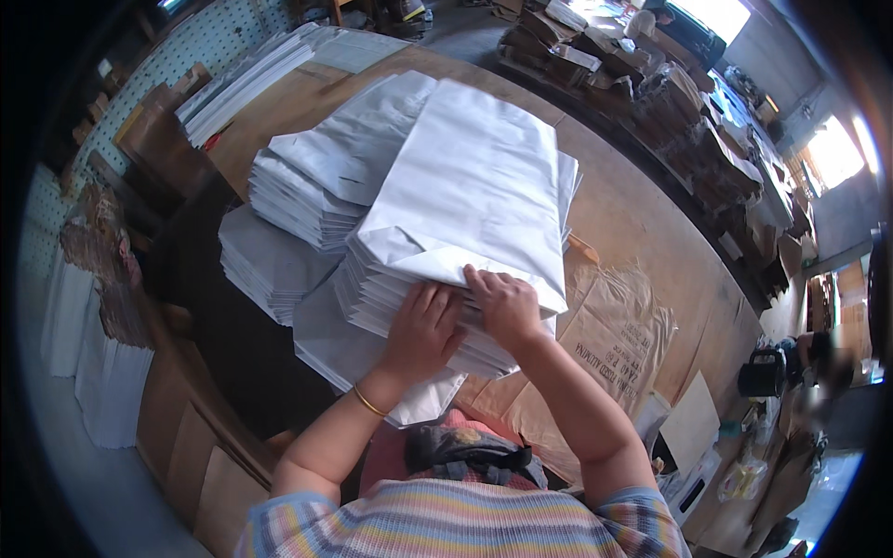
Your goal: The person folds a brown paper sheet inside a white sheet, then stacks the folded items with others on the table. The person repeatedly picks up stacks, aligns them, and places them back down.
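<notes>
A tall stack of white paper bags (474, 177) with folded ends lies in front of me. My right hand (507, 307) is at the near edge of the top bag, its fingers closed over the folded end and its thumb hidden. Against the layered near side of the same stack rests my left hand (423, 327), with fingers stretched out and nothing visible in them. More white bags lie in overlapping piles on the left: an upper pile (316, 167), a lower pile (274, 256), and one partly beneath the main stack.
All this rests on a broad wooden table (642, 214). A brown printed sack (619, 339) lies flat at the right. Flat white sheets (246, 84) are piled at the far left. Beyond the table's right edge are heaped brown bundles (651, 102). White stacks (116, 391) stand at lower left.
</notes>
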Tool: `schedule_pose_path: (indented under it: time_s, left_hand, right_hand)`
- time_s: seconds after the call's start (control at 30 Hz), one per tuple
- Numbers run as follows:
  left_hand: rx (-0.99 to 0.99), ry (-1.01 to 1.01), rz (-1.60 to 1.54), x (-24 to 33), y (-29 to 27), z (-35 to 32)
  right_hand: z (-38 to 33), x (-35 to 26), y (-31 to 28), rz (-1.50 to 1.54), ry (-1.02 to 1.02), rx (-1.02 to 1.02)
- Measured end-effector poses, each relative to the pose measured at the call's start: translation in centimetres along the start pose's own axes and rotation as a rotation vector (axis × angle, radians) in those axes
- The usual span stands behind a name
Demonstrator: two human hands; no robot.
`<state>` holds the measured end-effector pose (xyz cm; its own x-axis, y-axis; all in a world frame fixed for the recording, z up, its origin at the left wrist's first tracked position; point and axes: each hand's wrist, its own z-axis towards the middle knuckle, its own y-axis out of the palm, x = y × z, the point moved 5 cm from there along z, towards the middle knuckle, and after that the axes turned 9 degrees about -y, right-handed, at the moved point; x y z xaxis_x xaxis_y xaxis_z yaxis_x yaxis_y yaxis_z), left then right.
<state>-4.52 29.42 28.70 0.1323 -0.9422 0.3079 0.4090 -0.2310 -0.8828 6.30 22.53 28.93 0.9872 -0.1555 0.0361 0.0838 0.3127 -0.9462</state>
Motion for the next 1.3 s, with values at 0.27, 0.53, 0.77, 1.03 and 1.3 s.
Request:
schedule_pose_path:
  time_s: [0.27,0.53,0.77,1.03,1.3]
  left_hand:
    - [-0.012,-0.031,0.056,-1.0,0.5,-3.1]
    - [0.146,-0.026,-0.052,-2.0,1.9,-4.6]
    - [0.195,0.024,0.001,-1.9,2.8,-4.4]
    - [0.145,-0.078,-0.105,-2.5,2.5,-4.7]
    - [0.003,-0.237,0.164,-3.8,-4.6,4.8]
  right_hand:
    - [1.4,-3.1,0.2,-0.159,0.114,-0.423]
    - [0.0,-1.3,-0.1,0.286,-0.008,-0.261]
    - [-0.2,-1.3,3.2,0.007,0.111,-0.363]
    - [0.3,-5.4,0.3,-0.184,0.101,-0.501]
    - [-1.5,-5.6,2.7,-0.145,0.094,-0.478]
